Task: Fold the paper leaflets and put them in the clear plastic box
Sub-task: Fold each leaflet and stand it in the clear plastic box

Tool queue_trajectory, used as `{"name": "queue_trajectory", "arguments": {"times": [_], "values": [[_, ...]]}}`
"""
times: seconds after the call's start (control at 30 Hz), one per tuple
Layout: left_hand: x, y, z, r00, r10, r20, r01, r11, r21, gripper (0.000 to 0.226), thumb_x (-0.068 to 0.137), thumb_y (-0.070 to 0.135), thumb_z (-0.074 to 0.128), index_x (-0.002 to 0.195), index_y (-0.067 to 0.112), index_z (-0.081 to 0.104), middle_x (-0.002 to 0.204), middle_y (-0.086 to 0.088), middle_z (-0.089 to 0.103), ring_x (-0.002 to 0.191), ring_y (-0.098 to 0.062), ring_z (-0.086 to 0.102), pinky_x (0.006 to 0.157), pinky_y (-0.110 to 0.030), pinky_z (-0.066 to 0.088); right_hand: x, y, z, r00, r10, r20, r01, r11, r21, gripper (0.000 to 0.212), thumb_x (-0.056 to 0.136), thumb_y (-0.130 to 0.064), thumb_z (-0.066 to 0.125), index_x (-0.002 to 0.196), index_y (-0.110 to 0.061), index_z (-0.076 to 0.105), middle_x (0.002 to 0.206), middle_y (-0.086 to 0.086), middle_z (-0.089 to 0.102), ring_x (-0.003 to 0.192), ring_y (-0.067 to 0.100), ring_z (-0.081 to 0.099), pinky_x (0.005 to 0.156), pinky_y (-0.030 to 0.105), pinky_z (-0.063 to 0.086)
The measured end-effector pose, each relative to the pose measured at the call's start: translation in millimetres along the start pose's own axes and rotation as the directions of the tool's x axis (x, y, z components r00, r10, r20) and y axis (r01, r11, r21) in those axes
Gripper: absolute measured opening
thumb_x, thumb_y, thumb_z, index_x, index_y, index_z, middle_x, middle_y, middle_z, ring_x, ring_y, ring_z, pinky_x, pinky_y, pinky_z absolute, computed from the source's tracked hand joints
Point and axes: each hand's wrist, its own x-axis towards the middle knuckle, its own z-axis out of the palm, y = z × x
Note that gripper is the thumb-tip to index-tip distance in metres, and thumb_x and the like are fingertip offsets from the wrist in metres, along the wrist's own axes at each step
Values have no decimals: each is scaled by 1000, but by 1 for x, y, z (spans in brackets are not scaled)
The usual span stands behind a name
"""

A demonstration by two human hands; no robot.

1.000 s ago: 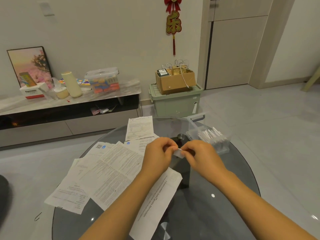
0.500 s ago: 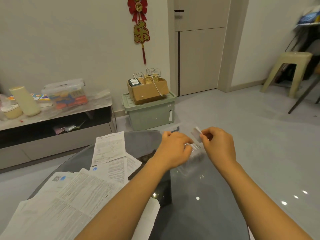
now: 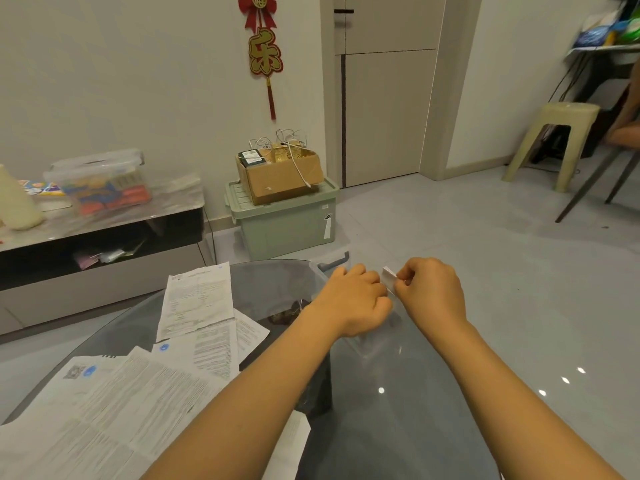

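- While pinching the folded leaflet [image 3: 388, 276] in my right hand [image 3: 431, 292], I am tilting it, long axis slanting up-left.
- Left hand [image 3: 353, 299] is curling beside it, hiding the box [image 3: 332, 263]; its grip I cannot tell.
- Flat leaflets [image 3: 197, 303] are lying left on the table [image 3: 398, 410].

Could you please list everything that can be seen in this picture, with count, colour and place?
folded leaflet: one, white, pinched between both hands over the box
clear box: one, grey handle, far table edge, mostly hidden by the hands
leaflets: several, white, unfolded, left on the table
table: one, dark glass, round
green bin: one, on the floor by the wall
carton: one, brown, on the green bin
stool: one, beige, right
ornament: one, red and gold, on the wall
low shelf: one, left, bearing a lidded container
left hand: one, fingers curled
right hand: one, holding the folded leaflet
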Motion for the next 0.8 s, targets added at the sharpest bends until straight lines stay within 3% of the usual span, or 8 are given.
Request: {"name": "queue_trajectory", "arguments": {"times": [0.13, 0.2, 0.3, 0.37, 0.43, 0.53, 0.7, 0.8], "values": [[-4, -2, 3, 998, 14, -62, -14, 1000, -10, 81, 70, 44, -4, 103, 15, 65, 106, -1, 56, 90, -14, 36, 85, -33, 29, 0, -10, 0, 999, -22, 37, 23, 998, -54, 13, 83, -2, 54, 86, -4, 67, 85, 10, 65, 76, 27, 60, 63, 31, 48], [-5, -1, 3, 997, 13, -76, -14, 1000, -7, 83, 68, 44, -5, 102, 16, 65, 105, -1, 56, 88, -13, 33, 86, -33, 27, 2, -14, 2, 996, -13, 93, 23, 993, -114, 9, 85, -7, 56, 85, -5, 65, 84, 9, 63, 72, 24, 55, 57, 27, 41], [-5, -1, 9, 994, -15, -110, 12, 1000, -28, 80, 71, 42, -2, 105, 16, 65, 107, 0, 58, 92, -14, 38, 88, -32, 26, 6, -18, 4, 990, 31, 141, 8, 964, -266, 21, 86, -9, 56, 65, -10, 51, 66, 2, 47, 57, 16, 40, 45, 23, 25], [-5, -2, 13, 986, -62, -156, 46, 994, -100, 78, 72, 43, 1, 110, 16, 63, 112, -1, 60, 100, -16, 44, 89, -31, 26, 8, -19, 3, 986, 43, 163, 16, 939, -344, 23, 86, -13, 56, 65, -13, 49, 67, 0, 41, 66, 19, 48, 49, 22, 28], [-7, -3, 14, 981, -87, -173, 61, 987, -150, 74, 75, 43, 7, 121, 15, 58, 123, 0, 58, 111, -17, 47, 95, -31, 26, 10, -19, 1, 980, 34, 196, 42, 927, -371, 9, 86, -14, 54, 80, -14, 60, 80, 3, 49, 82, 25, 56, 59, 24, 35], [-6, -3, 10, 992, -66, -105, 53, 991, -125, 65, 79, 37, 16, 131, 18, 51, 134, 2, 52, 118, -18, 45, 98, -35, 26, 12, -14, 0, 965, 55, 257, 15, 964, -266, 16, 86, -15, 54, 90, -13, 69, 95, 7, 63, 84, 26, 59, 60, 24, 37], [-2, -1, -1, 998, -41, 45, 42, 998, -37, 68, 79, 35, 11, 133, 22, 50, 141, 5, 48, 118, -16, 40, 96, -36, 22, 11, 1, -6, 980, 58, 190, -79, 991, 104, 20, 89, -8, 53, 95, -11, 72, 80, 3, 63, 69, 17, 54, 53, 19, 37], [0, -2, -4, 996, -20, 85, 19, 1000, 14, 66, 83, 36, 10, 131, 25, 53, 140, 6, 49, 111, -16, 38, 97, -37, 24, 6, 3, -3, 990, 61, 130, -88, 973, 214, 21, 90, -6, 50, 97, -10, 70, 74, -3, 59, 63, 8, 51, 52, 13, 34]]}}
